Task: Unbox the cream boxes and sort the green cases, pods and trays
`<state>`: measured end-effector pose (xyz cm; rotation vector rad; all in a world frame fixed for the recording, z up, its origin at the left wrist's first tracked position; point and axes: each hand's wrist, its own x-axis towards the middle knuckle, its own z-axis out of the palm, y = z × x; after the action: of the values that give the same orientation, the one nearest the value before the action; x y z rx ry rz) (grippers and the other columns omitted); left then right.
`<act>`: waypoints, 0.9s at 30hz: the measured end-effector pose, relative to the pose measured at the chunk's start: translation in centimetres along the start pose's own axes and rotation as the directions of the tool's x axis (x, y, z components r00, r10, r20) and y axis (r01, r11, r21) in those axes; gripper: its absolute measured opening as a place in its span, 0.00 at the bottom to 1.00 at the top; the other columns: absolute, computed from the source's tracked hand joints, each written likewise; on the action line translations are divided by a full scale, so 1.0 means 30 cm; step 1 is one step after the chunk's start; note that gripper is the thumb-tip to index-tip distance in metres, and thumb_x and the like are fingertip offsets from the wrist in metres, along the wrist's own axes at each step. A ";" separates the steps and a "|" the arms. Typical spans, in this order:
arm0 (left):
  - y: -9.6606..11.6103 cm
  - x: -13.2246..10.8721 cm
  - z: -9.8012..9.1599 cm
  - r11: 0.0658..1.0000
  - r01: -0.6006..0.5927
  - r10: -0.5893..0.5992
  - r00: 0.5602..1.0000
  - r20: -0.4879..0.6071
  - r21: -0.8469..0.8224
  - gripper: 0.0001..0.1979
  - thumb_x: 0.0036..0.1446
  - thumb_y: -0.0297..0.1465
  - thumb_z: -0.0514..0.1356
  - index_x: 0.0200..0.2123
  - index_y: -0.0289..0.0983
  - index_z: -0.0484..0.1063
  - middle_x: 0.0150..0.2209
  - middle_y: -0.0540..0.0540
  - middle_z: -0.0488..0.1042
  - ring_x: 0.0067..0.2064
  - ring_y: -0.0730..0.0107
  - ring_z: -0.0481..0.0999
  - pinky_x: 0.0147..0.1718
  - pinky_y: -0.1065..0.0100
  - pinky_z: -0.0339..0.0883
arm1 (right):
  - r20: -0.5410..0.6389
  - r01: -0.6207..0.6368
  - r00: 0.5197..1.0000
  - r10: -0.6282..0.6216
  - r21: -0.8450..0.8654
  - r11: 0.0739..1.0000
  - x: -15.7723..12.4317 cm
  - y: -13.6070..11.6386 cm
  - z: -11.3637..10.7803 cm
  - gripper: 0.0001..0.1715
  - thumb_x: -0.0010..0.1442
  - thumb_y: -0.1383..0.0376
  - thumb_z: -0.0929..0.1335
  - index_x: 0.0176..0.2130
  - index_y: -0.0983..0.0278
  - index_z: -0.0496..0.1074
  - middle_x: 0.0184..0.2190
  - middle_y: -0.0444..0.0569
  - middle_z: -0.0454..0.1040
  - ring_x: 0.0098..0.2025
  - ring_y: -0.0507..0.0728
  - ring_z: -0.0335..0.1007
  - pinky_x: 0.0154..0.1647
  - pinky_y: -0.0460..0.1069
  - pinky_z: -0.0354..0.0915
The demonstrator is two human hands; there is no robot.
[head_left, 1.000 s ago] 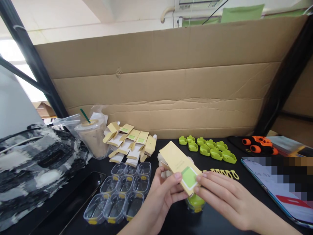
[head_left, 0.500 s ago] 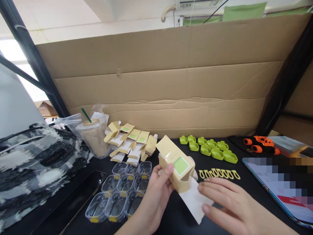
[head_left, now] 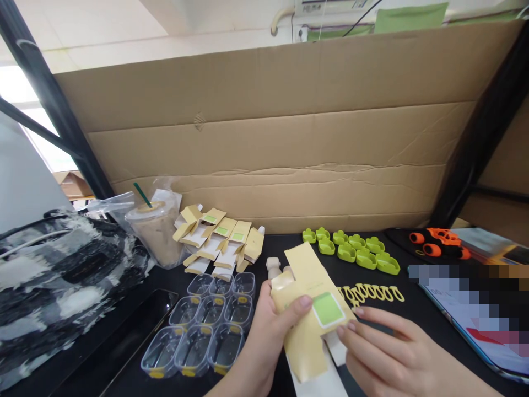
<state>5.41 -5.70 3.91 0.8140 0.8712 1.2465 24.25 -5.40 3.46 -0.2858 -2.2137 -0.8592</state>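
A small yellow cardboard box (head_left: 303, 295) with a green square label and white inner side is partly unfolded, its flaps hanging downward. My left hand (head_left: 276, 325) is closed around its left side, thumb pressed on the front beside the label. At the box's right edge, the thumb and fingers of my right hand (head_left: 380, 347) pinch the corner just below the label. Part of the white inside of the flaps shows underneath. Small pale objects (head_left: 273, 267) stand just behind the box, partly hidden by it.
Clear plastic cups (head_left: 192, 348) stand in rows at left, before a pile of similar boxes (head_left: 223, 237). Green flower-shaped trays (head_left: 347, 252), yellow rings (head_left: 372, 292), an orange toy car (head_left: 442, 242) and a phone (head_left: 458, 320) lie right. A bagged drink (head_left: 155, 234) stands left.
The box has turned and come lower, with its front and label now facing me and its flaps spread. My right hand's fingers have closed on its right edge; before, they were spread beside the white flap.
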 end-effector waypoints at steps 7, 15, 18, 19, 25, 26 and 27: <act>-0.015 0.010 -0.005 0.984 -0.047 0.051 0.999 -0.019 0.172 0.36 0.43 0.39 0.70 0.49 0.38 0.52 0.45 0.36 0.75 0.44 0.54 0.78 0.41 0.59 0.70 | 0.028 -0.065 0.998 0.063 0.082 0.994 0.012 -0.003 -0.006 0.28 0.70 0.71 0.50 0.44 0.62 0.75 0.42 0.43 0.80 0.46 0.51 0.73 0.61 0.50 0.53; 0.105 -0.035 -0.042 0.286 -0.702 0.435 0.702 0.565 0.652 0.37 0.50 0.48 0.61 0.59 0.40 0.54 0.61 0.35 0.58 0.62 0.47 0.59 0.58 0.48 0.57 | 0.018 -0.160 0.987 0.161 -0.069 0.985 -0.036 0.047 -0.010 0.21 0.68 0.73 0.55 0.45 0.64 0.74 0.40 0.48 0.80 0.44 0.55 0.74 0.49 0.53 0.60; 0.138 -0.061 -0.017 -0.260 -0.805 0.284 0.464 0.839 0.533 0.27 0.55 0.35 0.60 0.56 0.34 0.59 0.51 0.36 0.72 0.52 0.52 0.71 0.50 0.53 0.68 | 0.019 -0.161 0.986 0.163 -0.069 0.985 -0.043 0.052 -0.002 0.22 0.68 0.74 0.54 0.47 0.64 0.73 0.42 0.48 0.80 0.45 0.55 0.73 0.53 0.55 0.57; 0.144 -0.063 -0.008 -0.373 -0.793 0.255 0.412 0.875 0.482 0.20 0.58 0.29 0.55 0.54 0.32 0.61 0.47 0.37 0.75 0.48 0.56 0.74 0.46 0.57 0.71 | 0.027 -0.153 0.988 0.155 -0.063 0.986 -0.041 0.053 0.001 0.22 0.68 0.74 0.54 0.48 0.65 0.72 0.43 0.48 0.79 0.47 0.55 0.73 0.55 0.56 0.56; 0.278 0.020 -0.083 -0.642 -0.597 0.361 0.316 0.877 0.480 0.20 0.57 0.18 0.46 0.52 0.32 0.63 0.48 0.38 0.75 0.50 0.62 0.75 0.46 0.62 0.72 | -0.090 -0.220 0.971 0.223 0.048 0.974 -0.017 0.074 0.023 0.25 0.57 0.74 0.68 0.54 0.67 0.63 0.49 0.57 0.72 0.61 0.61 0.57 0.60 0.62 0.57; 0.317 0.054 -0.120 -0.648 -0.559 0.388 0.342 0.856 0.517 0.21 0.56 0.18 0.47 0.53 0.32 0.63 0.50 0.38 0.74 0.52 0.61 0.73 0.48 0.60 0.71 | -0.098 -0.233 0.966 0.240 0.071 0.970 -0.017 0.077 0.025 0.25 0.57 0.74 0.69 0.54 0.67 0.62 0.50 0.58 0.71 0.62 0.61 0.56 0.60 0.63 0.57; 0.355 0.092 -0.159 -0.641 -0.514 0.407 0.403 0.820 0.571 0.23 0.55 0.18 0.48 0.54 0.34 0.62 0.53 0.38 0.72 0.53 0.60 0.71 0.50 0.57 0.69 | -0.087 -0.236 0.966 0.243 0.083 0.968 -0.018 0.080 0.026 0.25 0.57 0.74 0.68 0.54 0.66 0.62 0.51 0.58 0.69 0.62 0.61 0.55 0.60 0.62 0.57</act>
<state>-3.24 -1.26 10.93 3.2595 1.3002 1.1331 25.23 -3.06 3.87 -0.4574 -2.0637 -0.6462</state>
